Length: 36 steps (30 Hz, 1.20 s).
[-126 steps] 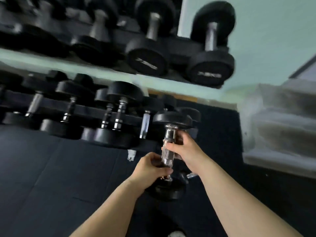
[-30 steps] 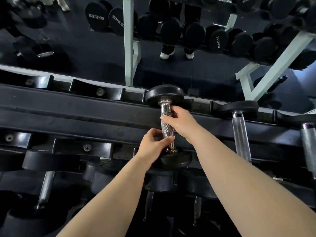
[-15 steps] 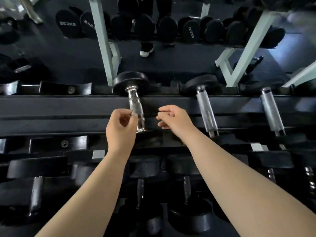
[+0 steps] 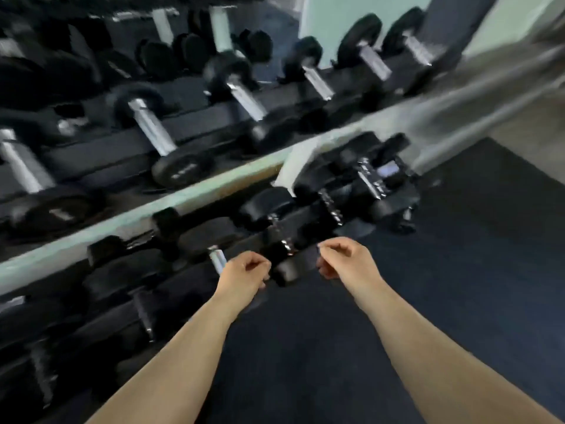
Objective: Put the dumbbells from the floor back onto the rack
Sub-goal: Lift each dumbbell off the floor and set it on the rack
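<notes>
Both hands, left (image 4: 244,275) and right (image 4: 347,260), loosely curled, empty, before rack (image 4: 195,194). Dumbbells (image 4: 379,191) on floor beside rack's end: heavy, rigid; take knurled handle centre.

Dim, soft light; heavy motion blur smears the rack (image 4: 195,194), with wide-angle bending toward the edges.

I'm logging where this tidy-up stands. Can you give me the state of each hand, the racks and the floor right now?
left hand: empty, fingers loosely curled, holding nothing.
right hand: empty, fingers loosely curled, holding nothing.
upper rack: holds a row of dumbbells lying across it.
lower rack: holds smaller dumbbells; picture blurred.
floor: bare dark mat where visible.
</notes>
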{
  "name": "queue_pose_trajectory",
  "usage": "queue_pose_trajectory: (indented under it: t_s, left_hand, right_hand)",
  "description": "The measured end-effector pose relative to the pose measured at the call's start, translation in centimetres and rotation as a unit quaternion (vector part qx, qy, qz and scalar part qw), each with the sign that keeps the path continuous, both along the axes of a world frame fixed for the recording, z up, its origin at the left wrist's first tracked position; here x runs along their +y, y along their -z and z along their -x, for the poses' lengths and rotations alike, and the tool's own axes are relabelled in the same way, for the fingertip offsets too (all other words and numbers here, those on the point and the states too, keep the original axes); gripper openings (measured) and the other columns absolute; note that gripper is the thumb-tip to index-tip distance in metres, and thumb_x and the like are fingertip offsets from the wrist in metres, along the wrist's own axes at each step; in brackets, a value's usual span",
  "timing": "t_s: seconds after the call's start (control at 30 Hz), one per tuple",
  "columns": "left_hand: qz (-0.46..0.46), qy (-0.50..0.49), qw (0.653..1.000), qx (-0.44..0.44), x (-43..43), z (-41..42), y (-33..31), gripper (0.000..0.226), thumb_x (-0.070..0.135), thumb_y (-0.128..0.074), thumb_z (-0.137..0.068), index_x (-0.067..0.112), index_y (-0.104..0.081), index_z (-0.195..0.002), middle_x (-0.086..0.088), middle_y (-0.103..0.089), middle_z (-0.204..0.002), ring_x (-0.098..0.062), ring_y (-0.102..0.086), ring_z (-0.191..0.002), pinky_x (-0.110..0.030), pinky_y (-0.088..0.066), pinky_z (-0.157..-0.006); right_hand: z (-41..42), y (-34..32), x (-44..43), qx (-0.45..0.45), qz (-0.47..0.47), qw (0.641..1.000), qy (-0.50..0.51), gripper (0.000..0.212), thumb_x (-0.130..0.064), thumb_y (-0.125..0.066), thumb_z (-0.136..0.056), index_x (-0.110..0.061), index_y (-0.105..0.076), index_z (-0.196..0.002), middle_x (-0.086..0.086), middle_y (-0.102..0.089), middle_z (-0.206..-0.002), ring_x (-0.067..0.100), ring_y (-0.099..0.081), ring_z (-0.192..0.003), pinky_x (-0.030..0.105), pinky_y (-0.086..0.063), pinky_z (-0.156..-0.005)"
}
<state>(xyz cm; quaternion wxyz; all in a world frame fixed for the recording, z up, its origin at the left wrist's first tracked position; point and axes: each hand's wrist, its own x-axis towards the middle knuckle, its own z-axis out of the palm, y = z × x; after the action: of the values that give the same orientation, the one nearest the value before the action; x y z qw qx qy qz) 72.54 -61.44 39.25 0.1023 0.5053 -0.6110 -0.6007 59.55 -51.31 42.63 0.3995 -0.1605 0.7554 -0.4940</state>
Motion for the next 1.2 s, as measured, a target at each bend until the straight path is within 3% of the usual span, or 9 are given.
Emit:
queue_pose_trajectory:
  t_s: [0.07,0.23,0.43,0.6,0.7,0.87,1.07,1.13,1.2]
  left_hand:
    - [-0.025,0.036,0.999,-0.025,5.1,4.7,0.9,0.025,0.013,-0.052,-0.088,0.022,-0.054,-0.065,0.001,-0.055,-0.06,-0.012,-0.048,-0.052,-0.023,-0.042,-0.058]
    - [-0.03,0.097,0.993,-0.052,13.1,15.3,1.9,0.023,0.012,-0.051,-0.088,0.019,-0.055,-0.067,0.0,-0.055,-0.061,-0.013,-0.049,-0.054,-0.023,-0.042,-0.058]
    - [-0.017,0.145,0.988,-0.059,18.1,29.9,4.5,0.02,0.012,-0.05,-0.087,0.017,-0.056,-0.069,0.0,-0.055,-0.062,-0.012,-0.049,-0.055,-0.022,-0.042,-0.059]
    - [-0.055,0.159,0.983,-0.069,20.4,44.8,8.8,0.02,0.011,-0.049,-0.087,0.017,-0.055,-0.069,0.0,-0.056,-0.064,-0.011,-0.05,-0.055,-0.02,-0.044,-0.059]
    - [-0.076,0.175,0.977,-0.098,21.0,54.0,10.6,0.023,0.013,-0.049,-0.087,0.02,-0.054,-0.066,0.001,-0.057,-0.065,-0.01,-0.051,-0.054,-0.021,-0.045,-0.06]
    - [-0.088,0.18,0.972,-0.121,21.1,67.6,13.8,0.023,0.013,-0.049,-0.088,0.021,-0.053,-0.067,0.002,-0.058,-0.066,-0.01,-0.053,-0.054,-0.018,-0.041,-0.052]
    - [-0.08,0.124,0.979,-0.143,19.7,81.0,23.1,0.012,0.012,-0.054,-0.085,0.02,-0.054,-0.094,0.004,-0.061,-0.077,-0.016,-0.061,-0.071,-0.023,-0.044,-0.063]
    - [-0.062,0.107,0.981,-0.15,18.6,85.7,27.7,0.016,0.014,-0.057,-0.084,0.023,-0.051,-0.095,0.002,-0.06,-0.086,-0.019,-0.06,-0.082,-0.022,-0.042,-0.064]
    - [-0.054,0.095,0.982,-0.154,17.4,89.8,33.2,0.016,0.013,-0.058,-0.084,0.026,-0.051,-0.091,0.002,-0.058,-0.086,-0.015,-0.056,-0.078,-0.014,-0.04,-0.057]
  right_hand:
    - [5.4,0.0,7.0,0.001,-0.03,0.997,0.075,0.022,-0.008,-0.051,-0.09,-0.016,-0.056,-0.07,0.002,-0.056,-0.062,0.007,-0.054,-0.043,0.019,-0.044,-0.05]
    - [16.4,0.2,19.3,-0.003,-0.058,0.978,0.201,0.024,-0.006,-0.05,-0.09,-0.016,-0.055,-0.068,0.004,-0.056,-0.063,0.014,-0.053,-0.049,0.015,-0.045,-0.044]
    - [27.9,2.4,26.6,-0.002,-0.078,0.967,0.244,0.024,-0.005,-0.048,-0.089,-0.015,-0.057,-0.069,0.002,-0.057,-0.063,0.015,-0.053,-0.055,0.02,-0.045,-0.053]
    - [41.3,5.1,28.6,0.003,-0.106,0.968,0.228,0.025,-0.005,-0.048,-0.089,-0.016,-0.057,-0.069,0.001,-0.058,-0.065,0.013,-0.053,-0.055,0.014,-0.045,-0.047]
    - [49.9,6.7,29.1,-0.022,-0.126,0.968,0.216,0.023,-0.001,-0.047,-0.088,-0.017,-0.056,-0.074,0.001,-0.058,-0.067,0.015,-0.052,-0.056,0.02,-0.045,-0.053]
    - [63.9,11.3,29.2,-0.039,-0.158,0.972,0.168,0.014,-0.003,-0.05,-0.087,-0.013,-0.055,-0.097,-0.001,-0.058,-0.073,0.016,-0.054,-0.062,0.023,-0.046,-0.06]
    - [80.7,23.2,24.9,-0.066,-0.164,0.981,0.075,0.036,-0.009,-0.052,-0.088,-0.012,-0.049,-0.124,-0.005,-0.059,-0.087,0.016,-0.054,-0.074,0.026,-0.046,-0.071]
    - [85.3,28.4,22.4,-0.074,-0.164,0.983,0.041,0.039,-0.012,-0.052,-0.089,-0.014,-0.046,-0.127,-0.003,-0.059,-0.099,0.014,-0.055,-0.077,0.02,-0.046,-0.067]
    - [88.9,34.7,19.9,-0.093,-0.165,0.982,0.012,0.041,-0.011,-0.054,-0.088,-0.013,-0.045,-0.128,0.001,-0.057,-0.104,0.015,-0.054,-0.077,0.015,-0.044,-0.059]
